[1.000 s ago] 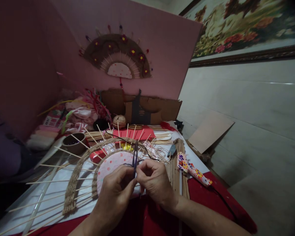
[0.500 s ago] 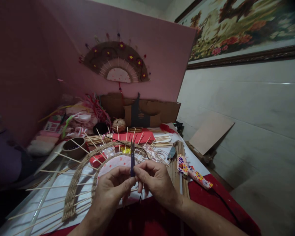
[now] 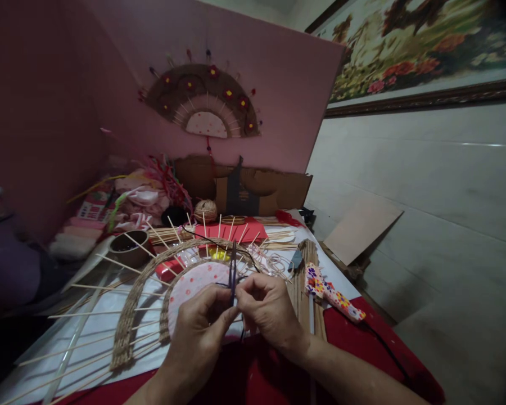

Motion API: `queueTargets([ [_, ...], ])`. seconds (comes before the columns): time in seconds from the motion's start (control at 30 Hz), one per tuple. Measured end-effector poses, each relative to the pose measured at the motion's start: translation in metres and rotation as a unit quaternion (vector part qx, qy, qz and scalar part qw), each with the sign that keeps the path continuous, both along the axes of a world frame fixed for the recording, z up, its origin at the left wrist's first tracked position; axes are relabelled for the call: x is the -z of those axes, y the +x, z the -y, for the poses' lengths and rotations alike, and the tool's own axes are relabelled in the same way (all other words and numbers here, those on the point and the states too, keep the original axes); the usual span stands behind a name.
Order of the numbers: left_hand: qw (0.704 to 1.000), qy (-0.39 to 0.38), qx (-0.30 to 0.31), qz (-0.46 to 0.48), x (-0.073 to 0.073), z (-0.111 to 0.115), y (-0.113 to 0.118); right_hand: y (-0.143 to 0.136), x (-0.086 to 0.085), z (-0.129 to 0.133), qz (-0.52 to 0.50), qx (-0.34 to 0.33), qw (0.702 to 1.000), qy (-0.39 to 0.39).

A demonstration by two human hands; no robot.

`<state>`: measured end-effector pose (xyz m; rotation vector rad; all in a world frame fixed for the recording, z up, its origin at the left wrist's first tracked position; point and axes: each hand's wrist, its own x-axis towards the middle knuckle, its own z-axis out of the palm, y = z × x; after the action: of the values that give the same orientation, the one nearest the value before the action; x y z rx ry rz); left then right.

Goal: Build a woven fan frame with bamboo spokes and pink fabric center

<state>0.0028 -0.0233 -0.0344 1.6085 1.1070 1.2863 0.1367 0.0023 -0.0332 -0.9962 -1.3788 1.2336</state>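
Observation:
Dark scissors (image 3: 233, 275) point upward between my hands, their blades slightly apart. My left hand (image 3: 204, 323) is closed around the lower part of the scissors. Beside it, my right hand (image 3: 270, 306) pinches a thin dark cord, of which a short end shows by the blades and another hangs below the fingers. Behind my hands lies a fan-shaped frame of thin sticks with a woven twine band (image 3: 129, 306) and a white half-round centre with red dots (image 3: 189, 284). A dark cord (image 3: 219, 246) runs over the upper part of the band.
A flower-patterned glue gun (image 3: 335, 295) rests on cardboard strips (image 3: 299, 292) at the right. Behind the frame are a brown roll (image 3: 129, 250), a twine ball (image 3: 205, 210) and red paper (image 3: 253, 229). A finished fan (image 3: 202, 95) hangs on the pink board.
The scissor blades have parted slightly, and a short dark cord end now shows beside them. The whole view has shifted a little.

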Motion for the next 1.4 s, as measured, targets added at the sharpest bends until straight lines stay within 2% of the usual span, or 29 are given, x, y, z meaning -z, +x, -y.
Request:
queueTargets([
  [0.13,0.998,-0.034,0.015,0.052,-0.003,0.0,0.003,-0.001,0.003,0.001,-0.01,0.013,1.0,-0.002],
  [0.23,0.987,-0.102,0.015,0.125,-0.007,-0.001,0.003,0.002,0.0,0.001,-0.026,-0.036,0.999,0.006],
  [0.33,0.977,-0.147,0.006,0.155,-0.011,-0.002,0.001,0.005,-0.004,0.002,-0.033,-0.069,0.997,0.025],
  [0.53,0.988,-0.091,0.036,0.122,-0.008,0.0,0.0,0.004,-0.004,0.0,-0.044,-0.069,0.997,-0.001],
  [0.63,0.987,-0.093,0.056,0.115,-0.007,0.0,0.0,0.004,-0.004,-0.002,-0.066,-0.091,0.994,-0.014],
  [0.83,0.988,-0.089,0.054,0.11,-0.007,0.0,-0.002,0.006,-0.001,-0.003,-0.082,-0.098,0.992,-0.017],
  [0.9,0.988,-0.089,0.055,0.112,-0.006,0.0,-0.002,0.004,0.001,-0.003,-0.07,-0.082,0.994,-0.019],
  [1.07,0.995,-0.049,0.033,0.085,-0.003,0.0,0.001,-0.004,0.005,0.002,-0.03,0.012,0.999,0.016],
  [1.17,0.988,-0.092,0.035,0.12,-0.003,-0.001,0.002,-0.004,0.004,0.005,-0.036,0.029,0.998,0.042],
  [1.27,0.974,-0.149,0.043,0.167,-0.002,-0.004,-0.001,-0.001,0.001,0.007,-0.054,-0.021,0.997,0.052],
  [1.33,0.969,-0.16,0.048,0.184,0.0,-0.007,-0.004,0.002,-0.001,0.007,-0.056,-0.052,0.995,0.064],
  [1.4,0.968,-0.16,0.049,0.187,0.002,-0.009,-0.006,0.003,-0.002,0.007,-0.05,-0.056,0.994,0.077],
])
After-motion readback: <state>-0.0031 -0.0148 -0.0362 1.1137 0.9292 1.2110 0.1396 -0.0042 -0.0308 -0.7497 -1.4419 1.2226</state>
